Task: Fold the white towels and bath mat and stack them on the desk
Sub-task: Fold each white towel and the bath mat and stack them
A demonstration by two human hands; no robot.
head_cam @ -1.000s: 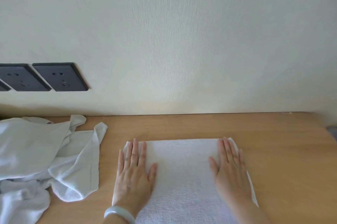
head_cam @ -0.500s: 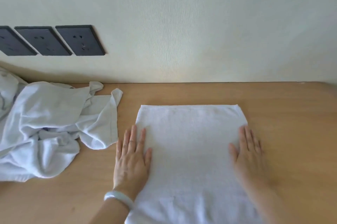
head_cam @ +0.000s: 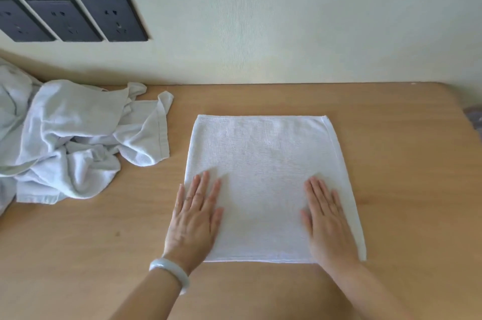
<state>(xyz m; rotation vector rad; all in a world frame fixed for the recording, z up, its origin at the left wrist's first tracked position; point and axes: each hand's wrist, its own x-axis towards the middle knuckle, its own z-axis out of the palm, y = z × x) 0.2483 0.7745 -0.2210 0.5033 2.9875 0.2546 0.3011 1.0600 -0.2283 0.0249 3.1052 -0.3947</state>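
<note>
A folded white towel (head_cam: 263,160) lies flat as a rectangle in the middle of the wooden desk (head_cam: 391,163). My left hand (head_cam: 194,218), with a pale bangle on the wrist, presses flat on the towel's near left edge, fingers straight. On the near right part of the same towel my right hand (head_cam: 326,218) lies flat, fingers straight too. A crumpled heap of white towels (head_cam: 67,137) sits at the desk's left side, apart from both hands.
The desk backs onto a pale wall (head_cam: 287,19) with three dark power sockets (head_cam: 70,18) at the upper left. The desk's right edge (head_cam: 469,132) curves away at the far right. Bare wood lies to the right of the folded towel.
Both hands slid from the towel's far end back along it to its near end. The view tilted down, so more of the towel, the desk and the heap shows.
</note>
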